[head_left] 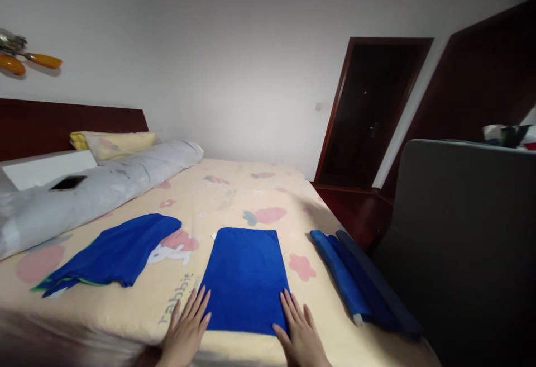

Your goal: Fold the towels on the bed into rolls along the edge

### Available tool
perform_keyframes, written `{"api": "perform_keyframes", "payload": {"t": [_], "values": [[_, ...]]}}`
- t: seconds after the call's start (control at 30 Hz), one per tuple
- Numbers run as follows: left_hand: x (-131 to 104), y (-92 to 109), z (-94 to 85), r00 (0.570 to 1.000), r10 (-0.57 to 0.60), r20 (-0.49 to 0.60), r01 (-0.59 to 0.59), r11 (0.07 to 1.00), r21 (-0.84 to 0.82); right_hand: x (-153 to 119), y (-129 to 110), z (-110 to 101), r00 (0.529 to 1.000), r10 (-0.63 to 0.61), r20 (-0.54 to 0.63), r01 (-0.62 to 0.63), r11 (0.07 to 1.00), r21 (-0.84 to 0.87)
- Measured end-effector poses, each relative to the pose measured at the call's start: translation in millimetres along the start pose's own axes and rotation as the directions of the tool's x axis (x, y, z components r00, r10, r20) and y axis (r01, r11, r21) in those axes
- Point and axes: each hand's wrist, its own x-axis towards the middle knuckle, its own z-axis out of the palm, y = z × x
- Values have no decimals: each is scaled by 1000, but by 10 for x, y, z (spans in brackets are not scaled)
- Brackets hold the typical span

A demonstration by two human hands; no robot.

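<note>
A blue cloth (247,277) lies flat as a neat rectangle on the bed, with a small white tag at its far left corner. My left hand (186,322) rests with fingers stretched at the cloth's near left edge. At the near right edge, my right hand (299,322) lies with fingers spread, its fingertips touching the cloth. To the left sits a crumpled blue cloth (121,249) with green edging. Several rolled or folded dark blue cloths (355,277) lie side by side along the bed's right edge.
The bed (234,194) has a cream sheet with carrot and rabbit prints. A rolled grey quilt (138,174) with a phone (68,182) on it lies at left, near a yellow pillow (121,144). A dark grey panel (456,233) stands close at right. Behind is a dark door (371,115).
</note>
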Motion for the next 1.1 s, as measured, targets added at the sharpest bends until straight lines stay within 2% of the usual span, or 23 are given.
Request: {"api": "perform_keyframes", "payload": {"t": [0.07,0.13,0.2,0.27,0.33,0.4,0.43,0.5,0.63,0.73,0.83,0.9,1.0,1.1], "values": [[20,-22,41,999,10,-47,-9,1000,9,40,-31,-75,1000,23,6,-23,1000,-1],[117,77,48,987,62,-145,-65,998,-13,156,-157,-147,999,-18,-32,19,1000,20],[301,294,12,954,175,-245,-196,979,-62,341,-377,-195,990,-131,-51,133,990,37],[548,567,-45,906,297,-303,-345,931,-120,563,-647,-197,966,-258,-22,259,965,52],[805,800,-85,898,329,-292,-389,905,-175,778,-875,-150,948,-318,12,317,946,73],[1006,904,-90,924,305,-232,-352,914,-201,942,-972,-81,954,-299,19,297,952,78],[1073,893,-80,937,290,-197,-327,925,-196,998,-956,-49,961,-275,10,274,959,69],[1141,751,-45,951,272,-145,-293,943,-157,1053,-797,-5,974,-225,-24,225,974,36],[1080,207,9,973,202,-112,-212,974,-80,997,-208,-12,994,-84,-73,82,996,-17],[977,-126,18,988,112,-110,-117,993,-35,926,151,-49,997,21,-77,-24,999,-39],[936,-219,5,980,82,-179,-80,997,16,930,233,-91,994,62,-90,-66,997,-41],[964,-128,-28,966,98,-238,-98,995,14,989,121,-118,994,35,-106,-38,999,-25],[1063,208,-115,953,189,-239,-213,974,-80,1149,-197,-112,981,-178,-72,179,984,11],[1196,651,-194,920,339,-196,-380,894,-239,1355,-506,-10,904,-427,-20,427,903,45]]}}
